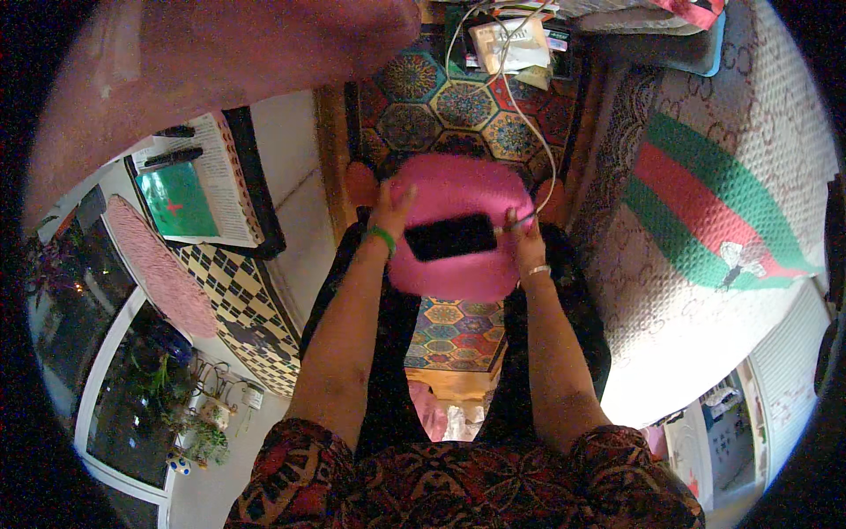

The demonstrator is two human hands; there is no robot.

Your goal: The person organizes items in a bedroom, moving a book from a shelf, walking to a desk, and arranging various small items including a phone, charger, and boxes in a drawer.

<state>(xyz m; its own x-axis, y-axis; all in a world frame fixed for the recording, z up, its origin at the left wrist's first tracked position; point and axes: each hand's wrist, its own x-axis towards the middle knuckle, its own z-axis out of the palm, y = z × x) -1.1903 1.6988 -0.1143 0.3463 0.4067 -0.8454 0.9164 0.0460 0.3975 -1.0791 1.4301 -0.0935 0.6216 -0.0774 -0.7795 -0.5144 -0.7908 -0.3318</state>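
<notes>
A pink cushion or padded cloth (456, 281) lies across my knees, blurred. A black smartphone (451, 238) rests flat on it, its screen dark. My left hand (392, 211), below a green bracelet, grips the cushion's left edge with the thumb on top; the other fingers are partly hidden. At the right edge, my right hand (527, 241) holds the end of a pale cable (547, 145) close to the phone's right end. Whether the plug sits in the phone cannot be made out.
Patterned hexagon tiles (466, 102) cover a surface ahead, bearing papers and packets (512, 46). To the left lie an open book (231, 178), a green booklet (177, 202) and a pink fluffy mat (162, 264). A quilted cover (667, 264) with green and red stripes rises at right.
</notes>
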